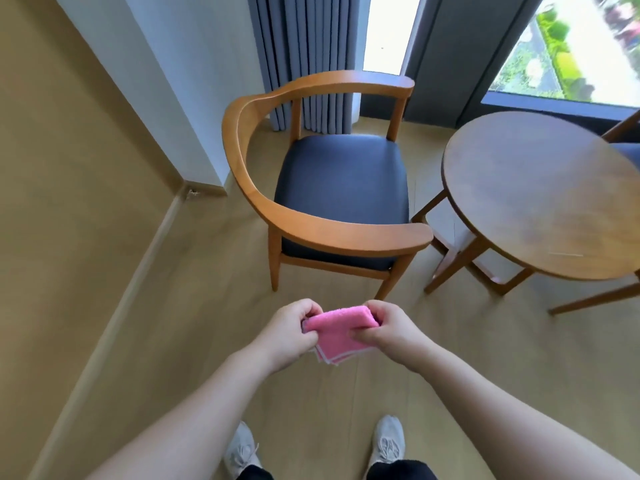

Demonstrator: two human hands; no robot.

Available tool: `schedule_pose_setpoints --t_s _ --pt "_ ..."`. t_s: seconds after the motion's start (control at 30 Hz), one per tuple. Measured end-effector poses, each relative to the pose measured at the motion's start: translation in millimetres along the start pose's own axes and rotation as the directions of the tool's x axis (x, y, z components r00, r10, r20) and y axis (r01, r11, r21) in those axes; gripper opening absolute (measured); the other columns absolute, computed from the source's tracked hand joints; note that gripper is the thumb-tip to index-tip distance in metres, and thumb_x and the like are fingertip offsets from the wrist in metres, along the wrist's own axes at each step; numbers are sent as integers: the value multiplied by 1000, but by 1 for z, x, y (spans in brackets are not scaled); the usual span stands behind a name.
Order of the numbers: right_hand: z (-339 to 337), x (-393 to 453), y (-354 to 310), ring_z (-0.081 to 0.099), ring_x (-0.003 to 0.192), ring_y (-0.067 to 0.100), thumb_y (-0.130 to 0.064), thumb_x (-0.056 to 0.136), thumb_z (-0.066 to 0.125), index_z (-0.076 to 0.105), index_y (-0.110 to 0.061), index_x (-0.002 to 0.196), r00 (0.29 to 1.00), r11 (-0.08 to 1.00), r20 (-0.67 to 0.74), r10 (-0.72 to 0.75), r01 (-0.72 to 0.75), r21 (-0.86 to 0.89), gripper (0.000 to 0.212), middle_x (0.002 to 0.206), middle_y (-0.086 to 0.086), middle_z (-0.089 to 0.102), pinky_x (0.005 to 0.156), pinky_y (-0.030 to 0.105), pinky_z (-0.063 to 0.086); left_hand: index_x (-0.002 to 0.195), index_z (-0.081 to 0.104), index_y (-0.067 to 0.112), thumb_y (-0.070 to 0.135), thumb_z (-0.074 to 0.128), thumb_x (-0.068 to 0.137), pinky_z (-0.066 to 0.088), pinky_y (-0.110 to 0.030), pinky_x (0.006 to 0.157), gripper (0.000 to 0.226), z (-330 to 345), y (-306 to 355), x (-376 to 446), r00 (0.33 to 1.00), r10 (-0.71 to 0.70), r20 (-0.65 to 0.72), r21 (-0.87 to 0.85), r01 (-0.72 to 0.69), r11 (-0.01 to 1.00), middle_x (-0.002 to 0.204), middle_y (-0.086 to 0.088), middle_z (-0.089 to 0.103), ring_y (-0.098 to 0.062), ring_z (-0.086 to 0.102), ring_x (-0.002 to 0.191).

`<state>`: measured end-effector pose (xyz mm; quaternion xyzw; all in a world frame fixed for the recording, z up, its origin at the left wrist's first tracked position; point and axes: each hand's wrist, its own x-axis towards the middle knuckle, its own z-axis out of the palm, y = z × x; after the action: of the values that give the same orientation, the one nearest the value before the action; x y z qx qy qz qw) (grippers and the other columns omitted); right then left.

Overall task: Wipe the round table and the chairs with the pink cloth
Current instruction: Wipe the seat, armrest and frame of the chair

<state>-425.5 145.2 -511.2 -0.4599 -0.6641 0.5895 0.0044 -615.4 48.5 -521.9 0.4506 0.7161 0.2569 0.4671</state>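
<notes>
Both hands, left hand (289,332) and right hand (388,329), are gripping folded pink cloth (337,332) near armchair (332,188); no legible writing.

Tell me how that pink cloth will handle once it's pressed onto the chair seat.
The pink cloth looks soft and floppy: its folded layers sag below the left hand and right hand gripping it. Its fuzzy surface probably grips rather than slides. On the smooth dark seat of the chair the stacked layers may shift apart unless held flat.

Domestic or hotel-type sitting corner: wooden armchair (332,188), round table (543,199), grey curtains (304,57), full-height window (568,46), wood-look floor (173,341).
</notes>
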Motion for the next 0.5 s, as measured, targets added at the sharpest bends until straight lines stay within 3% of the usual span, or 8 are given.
schedule_pose_setpoints --t_s 0.17,0.27,0.4,0.5 --pt "37 60 41 64 86 17 -6 80 68 64 -14 95 994 1000 -103 21 -20 17 17 91 4 67 68 27 54 86 61 22 0 57 77 47 -16 59 24 0 -63 53 996 58 64 100 -65 993 78 4 64 -2 52 63" --pt "55 101 76 65 83 14 -10 80 68 63 -17 91 991 1000 -134 -19 16 -22 14 88 1 67 65 24 54 90 63 22 7 60 81 51 -23 67 18 6 -107 88 988 115 99 226 -135 965 84 6 65 -6 58 72" --pt "80 165 145 63 71 13 -9 81 67 58 -19 81 967 991 -230 -111 92 -93 14 77 0 63 54 18 50 105 62 24 24 56 90 48 -29 74 16 34 -174 146 956 258 140 536 -292 792 98 8 61 -14 58 88" --pt "89 209 201 63 71 14 -13 86 62 55 -20 82 936 977 -310 -165 112 -182 11 78 0 62 57 24 56 121 55 27 30 52 94 51 -30 79 28 65 -221 187 934 340 109 604 -334 723 115 9 58 -12 57 99"
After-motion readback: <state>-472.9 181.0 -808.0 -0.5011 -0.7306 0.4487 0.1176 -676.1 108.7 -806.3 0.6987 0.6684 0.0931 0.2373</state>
